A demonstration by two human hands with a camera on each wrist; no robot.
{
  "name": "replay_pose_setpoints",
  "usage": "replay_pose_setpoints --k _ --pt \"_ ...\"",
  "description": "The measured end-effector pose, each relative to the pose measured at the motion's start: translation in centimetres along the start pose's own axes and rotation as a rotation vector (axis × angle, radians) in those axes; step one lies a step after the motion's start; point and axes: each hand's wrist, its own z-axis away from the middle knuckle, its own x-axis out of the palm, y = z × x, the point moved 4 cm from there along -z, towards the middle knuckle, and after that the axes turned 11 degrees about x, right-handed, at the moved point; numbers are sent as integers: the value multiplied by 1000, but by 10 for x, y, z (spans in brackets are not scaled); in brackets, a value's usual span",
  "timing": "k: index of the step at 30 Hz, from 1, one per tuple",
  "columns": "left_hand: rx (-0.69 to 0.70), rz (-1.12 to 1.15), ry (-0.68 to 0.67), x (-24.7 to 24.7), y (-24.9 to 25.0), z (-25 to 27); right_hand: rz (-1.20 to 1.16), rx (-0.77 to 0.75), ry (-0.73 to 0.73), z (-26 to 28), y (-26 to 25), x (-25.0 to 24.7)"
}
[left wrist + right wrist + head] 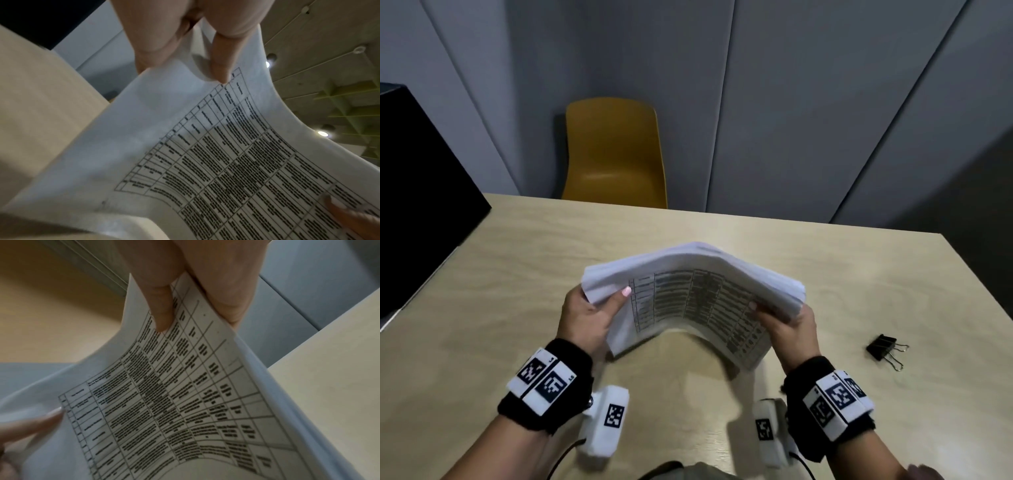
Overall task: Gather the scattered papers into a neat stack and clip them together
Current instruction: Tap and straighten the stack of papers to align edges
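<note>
Papers [690,291], bowed upward in a stack above the counter [517,260], run lengthwise between the left hand [589,317] and right hand [789,329], whose fingers pinch opposite short ends, while the binder clip [886,347] lies nearest the right hand.

1 paper stack [695,274], 1 binder clip [883,346]
</note>
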Motion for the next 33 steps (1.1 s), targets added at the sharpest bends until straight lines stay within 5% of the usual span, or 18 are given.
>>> replay_pose_setpoints --k 6,9,15,33 --pt "60 64 -28 -5 -1 -5 -77 -9 47 7 -5 2" --pt "-32 205 76 -10 -3 -9 10 -45 185 15 -12 2" --pt "-199 244 310 0 -3 -18 -252 80 391 2 -26 12" --pt "-140 159 329 -1 -5 -21 -377 93 317 0 -28 15"
